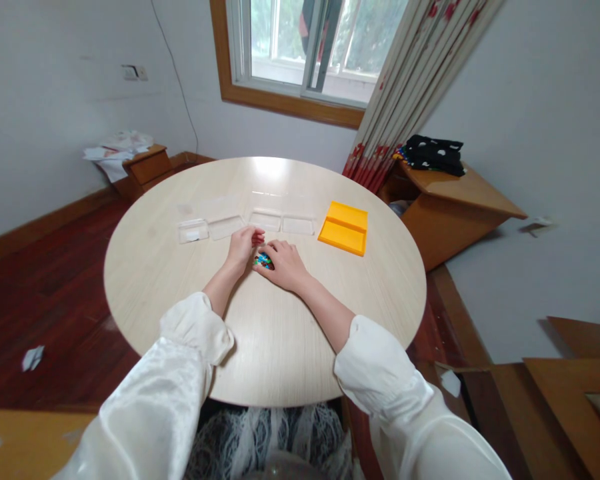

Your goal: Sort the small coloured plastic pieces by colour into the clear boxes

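Note:
A small pile of coloured pieces, blue, green, white and dark brown, lies on the pale round table in front of me; their exact kind is too small to make out. My right hand rests on the tabletop, its thumb and fingers curved round the pile. Just left of the pieces is my left hand, its fingers loosely bent and apart, with nothing visible in them. Beyond both hands stand shallow clear plastic trays, and a yellow two-part plastic case lies to the right.
The round table has a curved edge close to my body. A clear box with a white label sits at the left. Behind the table are a window and a curtain. Wooden cabinets flank it.

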`<state>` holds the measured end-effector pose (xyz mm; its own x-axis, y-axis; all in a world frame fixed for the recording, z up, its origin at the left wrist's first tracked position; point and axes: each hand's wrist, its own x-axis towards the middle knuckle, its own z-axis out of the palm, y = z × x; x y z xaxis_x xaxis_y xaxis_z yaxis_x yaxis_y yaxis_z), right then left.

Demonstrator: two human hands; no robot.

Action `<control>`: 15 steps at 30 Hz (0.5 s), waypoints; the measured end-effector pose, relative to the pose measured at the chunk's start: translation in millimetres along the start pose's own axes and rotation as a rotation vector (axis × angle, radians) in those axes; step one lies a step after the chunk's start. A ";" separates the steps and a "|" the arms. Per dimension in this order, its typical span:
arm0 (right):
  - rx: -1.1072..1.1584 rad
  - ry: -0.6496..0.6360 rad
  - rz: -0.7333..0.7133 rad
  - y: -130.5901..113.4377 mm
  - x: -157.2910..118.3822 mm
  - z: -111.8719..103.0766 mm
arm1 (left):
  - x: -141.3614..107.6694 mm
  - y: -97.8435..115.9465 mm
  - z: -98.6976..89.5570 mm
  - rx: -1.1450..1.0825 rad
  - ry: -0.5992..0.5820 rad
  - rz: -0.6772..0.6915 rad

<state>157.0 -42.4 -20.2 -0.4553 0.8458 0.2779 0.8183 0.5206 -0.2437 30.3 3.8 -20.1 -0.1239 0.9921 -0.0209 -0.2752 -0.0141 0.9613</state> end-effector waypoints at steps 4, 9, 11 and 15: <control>-0.020 -0.010 -0.001 -1.6 5.3 0.5 | -0.3 -1.0 1.6 0.032 0.003 0.005; -0.013 -0.007 0.024 -1.3 8.2 2.3 | -1.8 -0.6 4.8 0.087 -0.006 0.015; -0.020 -0.016 0.047 -0.9 9.2 3.4 | -3.2 -1.0 6.7 0.094 -0.012 0.016; 0.022 0.000 0.093 0.6 10.9 5.6 | -6.5 -3.0 10.6 0.103 -0.037 0.024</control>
<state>150.5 -32.2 -22.6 -0.3777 0.8907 0.2528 0.8491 0.4421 -0.2891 42.1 -1.3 -20.0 -0.0934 0.9956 0.0103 -0.1731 -0.0265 0.9846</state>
